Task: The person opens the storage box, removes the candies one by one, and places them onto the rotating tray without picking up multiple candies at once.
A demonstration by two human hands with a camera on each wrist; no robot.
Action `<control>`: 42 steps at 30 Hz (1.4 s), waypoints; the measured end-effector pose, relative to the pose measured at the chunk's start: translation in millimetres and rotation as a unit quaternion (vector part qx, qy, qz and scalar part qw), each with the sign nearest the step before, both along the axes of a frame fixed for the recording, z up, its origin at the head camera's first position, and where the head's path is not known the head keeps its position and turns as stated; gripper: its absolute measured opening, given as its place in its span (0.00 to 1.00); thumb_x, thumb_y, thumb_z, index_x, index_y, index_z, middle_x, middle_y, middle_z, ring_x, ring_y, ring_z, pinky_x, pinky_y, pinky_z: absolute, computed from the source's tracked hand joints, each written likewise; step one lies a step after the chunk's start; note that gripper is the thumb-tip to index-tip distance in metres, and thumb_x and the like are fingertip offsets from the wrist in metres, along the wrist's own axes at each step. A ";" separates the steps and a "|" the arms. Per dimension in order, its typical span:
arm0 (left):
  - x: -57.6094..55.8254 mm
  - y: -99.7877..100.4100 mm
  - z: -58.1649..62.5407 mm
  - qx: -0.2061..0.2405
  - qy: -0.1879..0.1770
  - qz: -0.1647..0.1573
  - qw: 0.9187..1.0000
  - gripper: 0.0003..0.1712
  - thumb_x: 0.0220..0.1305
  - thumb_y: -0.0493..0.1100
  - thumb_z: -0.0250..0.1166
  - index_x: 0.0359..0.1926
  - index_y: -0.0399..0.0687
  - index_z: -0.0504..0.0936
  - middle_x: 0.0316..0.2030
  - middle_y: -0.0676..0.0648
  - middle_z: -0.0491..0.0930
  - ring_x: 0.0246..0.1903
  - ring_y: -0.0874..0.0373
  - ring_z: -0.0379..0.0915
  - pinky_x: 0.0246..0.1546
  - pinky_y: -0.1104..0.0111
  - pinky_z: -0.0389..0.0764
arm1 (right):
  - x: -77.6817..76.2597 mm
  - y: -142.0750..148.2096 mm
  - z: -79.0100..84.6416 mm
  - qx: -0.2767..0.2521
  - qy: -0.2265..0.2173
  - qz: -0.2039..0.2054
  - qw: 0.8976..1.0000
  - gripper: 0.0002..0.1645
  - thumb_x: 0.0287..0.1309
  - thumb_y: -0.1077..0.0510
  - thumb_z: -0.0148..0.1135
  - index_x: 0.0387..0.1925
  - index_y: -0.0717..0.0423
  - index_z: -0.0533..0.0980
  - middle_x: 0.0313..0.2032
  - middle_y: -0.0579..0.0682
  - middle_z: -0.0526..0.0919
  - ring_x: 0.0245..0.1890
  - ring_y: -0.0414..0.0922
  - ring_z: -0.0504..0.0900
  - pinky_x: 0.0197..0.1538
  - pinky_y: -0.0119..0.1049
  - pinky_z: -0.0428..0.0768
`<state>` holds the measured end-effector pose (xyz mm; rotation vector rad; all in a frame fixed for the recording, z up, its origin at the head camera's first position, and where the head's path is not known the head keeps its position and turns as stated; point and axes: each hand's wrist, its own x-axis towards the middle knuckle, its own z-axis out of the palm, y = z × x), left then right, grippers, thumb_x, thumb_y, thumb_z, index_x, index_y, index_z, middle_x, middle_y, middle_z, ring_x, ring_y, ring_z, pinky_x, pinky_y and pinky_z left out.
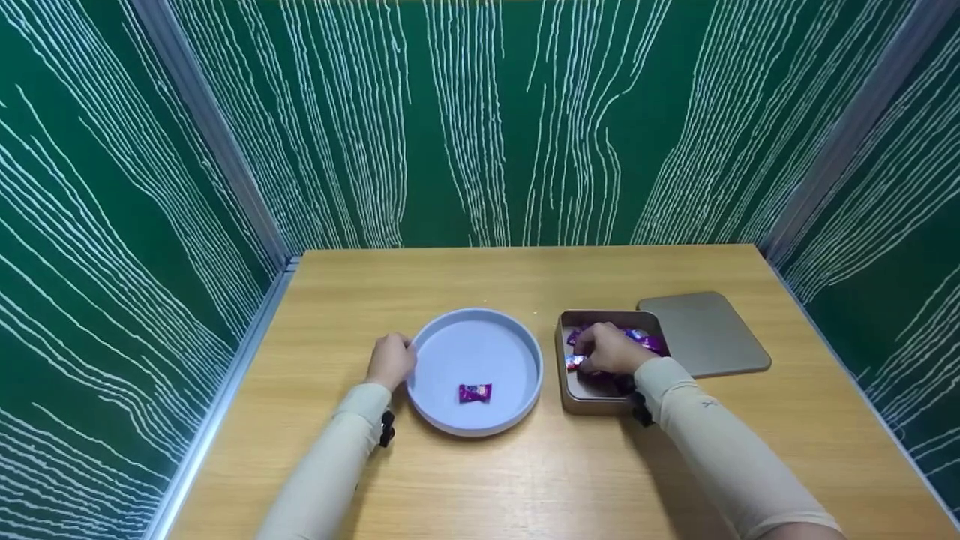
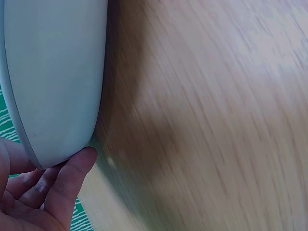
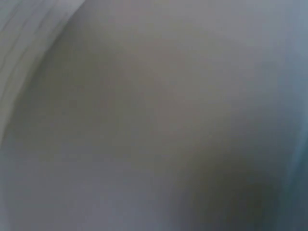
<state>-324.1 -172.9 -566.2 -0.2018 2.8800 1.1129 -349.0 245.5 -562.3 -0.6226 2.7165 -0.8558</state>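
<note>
My left hand [image 1: 391, 360] grips the near-left side of a round, pale blue-grey plate [image 1: 534, 390] with a raised rim. In the left wrist view its fingers [image 2: 77, 166] curl under the plate's edge. One purple wrapped candy [image 1: 475, 393] lies in the plate. My right hand [image 1: 609, 348] reaches down into a square metal tin [image 1: 596, 406], its thumb and index finger bent together at a red, white and blue wrapped candy [image 1: 574, 361]. More purple candies [image 1: 645, 340] lie around it in the tin, partly hidden by the hand. Only a blurred, close surface fills most of the right wrist view.
The tin's flat lid [image 1: 709, 334] lies at the right, close behind the tin. All this stands on a wooden table [image 1: 480, 480]. Green walls with white wavy lines [image 1: 465, 127] enclose the back and both sides, with metal posts [image 1: 214, 135] at the corners.
</note>
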 end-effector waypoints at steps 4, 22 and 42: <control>0.6 0.0 0.3 0.009 -0.005 -0.001 1.000 0.15 0.77 0.34 0.58 0.45 0.32 0.90 0.28 0.43 0.86 0.28 0.54 0.81 0.29 0.67 0.84 | -0.8 3.9 2.5 -0.005 0.026 0.000 1.000 0.10 0.44 0.70 0.78 0.31 0.62 0.87 0.28 0.50 0.88 0.28 0.41 0.78 0.34 0.33 0.78; 0.6 -1.3 -2.7 0.006 0.010 -0.004 1.000 0.19 0.74 0.32 0.56 0.23 0.41 0.82 0.20 0.50 0.76 0.22 0.57 0.72 0.21 0.71 0.71 | 4.0 12.1 21.7 0.010 0.004 -0.062 0.998 0.08 0.55 0.65 0.79 0.37 0.61 0.87 0.36 0.54 0.89 0.35 0.47 0.80 0.42 0.42 0.81; 1.8 1.0 -0.4 0.000 0.009 -0.004 1.000 0.15 0.75 0.33 0.57 0.35 0.35 0.89 0.26 0.44 0.84 0.27 0.55 0.78 0.27 0.68 0.80 | 3.5 9.5 50.1 -0.003 0.003 -0.085 0.996 0.11 0.58 0.62 0.77 0.43 0.62 0.88 0.42 0.57 0.90 0.42 0.51 0.84 0.56 0.56 0.86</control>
